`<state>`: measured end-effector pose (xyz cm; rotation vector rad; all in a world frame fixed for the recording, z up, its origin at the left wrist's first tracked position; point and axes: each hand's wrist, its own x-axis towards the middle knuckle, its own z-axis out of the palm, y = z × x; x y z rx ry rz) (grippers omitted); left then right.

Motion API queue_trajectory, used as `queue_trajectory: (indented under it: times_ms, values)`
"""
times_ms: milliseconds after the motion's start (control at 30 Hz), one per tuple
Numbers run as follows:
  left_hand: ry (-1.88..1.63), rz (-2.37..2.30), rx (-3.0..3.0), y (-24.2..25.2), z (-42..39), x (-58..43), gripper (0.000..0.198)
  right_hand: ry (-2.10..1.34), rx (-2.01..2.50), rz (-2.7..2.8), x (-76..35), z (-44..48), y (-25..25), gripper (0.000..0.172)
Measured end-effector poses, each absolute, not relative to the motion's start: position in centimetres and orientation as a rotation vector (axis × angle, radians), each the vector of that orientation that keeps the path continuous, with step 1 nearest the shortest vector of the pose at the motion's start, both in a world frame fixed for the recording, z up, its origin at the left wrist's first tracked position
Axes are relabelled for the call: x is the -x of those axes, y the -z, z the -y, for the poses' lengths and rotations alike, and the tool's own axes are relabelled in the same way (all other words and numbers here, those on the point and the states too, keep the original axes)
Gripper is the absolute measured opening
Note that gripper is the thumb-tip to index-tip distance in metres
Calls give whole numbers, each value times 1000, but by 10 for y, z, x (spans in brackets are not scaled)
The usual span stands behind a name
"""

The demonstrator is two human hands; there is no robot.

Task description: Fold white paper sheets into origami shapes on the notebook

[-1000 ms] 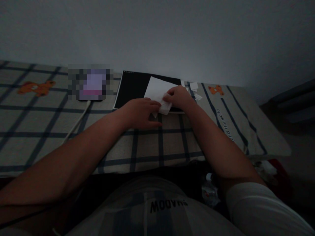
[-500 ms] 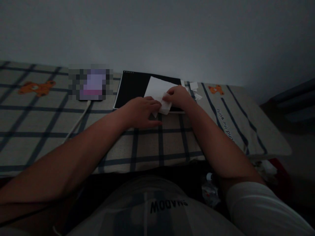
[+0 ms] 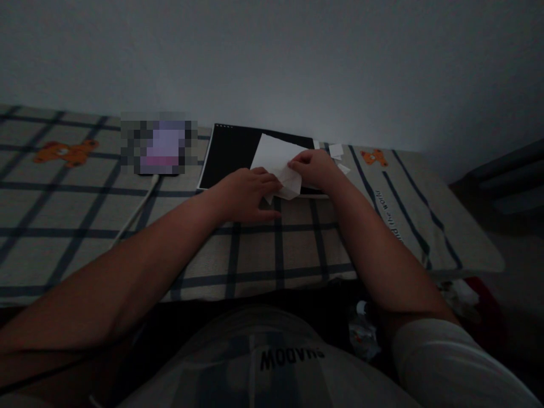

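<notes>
Probably a room at home: a checked tablecloth (image 3: 297, 238) with printed orange bears (image 3: 66, 153) meets a plain wall (image 3: 272, 68) at its far edge, near which lies a screen (image 3: 165, 144) with a cable (image 3: 138, 209); a bottle (image 3: 364, 334) shows below the near edge.

We note white paper (image 3: 273, 154), flat behind, creased in front, right of centre on the black pad (image 3: 229, 153), overhanging its near edge

Paper (image 3: 272, 150) plain white — scraps (image 3: 335, 150) white too. Flat board (image 3: 232, 156) black, pale edge. Cloth (image 3: 255, 260) beige-grey with dark-blue check, orange bear prints (image 3: 66, 153), dark lettering (image 3: 387, 212). Pixelated device screen (image 3: 165, 141) lilac, pink strip — cable (image 3: 140, 209) off-white. Wall (image 3: 272, 62) grey. Sleeve (image 3: 442, 351) pale.
</notes>
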<state>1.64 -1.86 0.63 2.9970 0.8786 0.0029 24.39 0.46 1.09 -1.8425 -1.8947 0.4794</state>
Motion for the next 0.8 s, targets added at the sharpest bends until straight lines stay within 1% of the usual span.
queue_trajectory:
  times_ms: [167,367,533,700,800]
  values:
    - [-8,-872,-3018,-2,18,-17,69,-511,1860,1846,-254,0,-16,17]
    - [33,-851,-2990,-8,19,-16,60,-618,1923,1869,-256,6,-20,19]
    - [38,-835,-2915,-16,20,-12,54,-609,1898,1869,-251,6,-18,19]
    - [12,-843,-2912,-14,18,-11,56,-588,1824,1849,-252,4,-12,16]
    - [40,-868,-2944,-10,18,-12,62,-550,1783,1821,-252,3,-8,16]
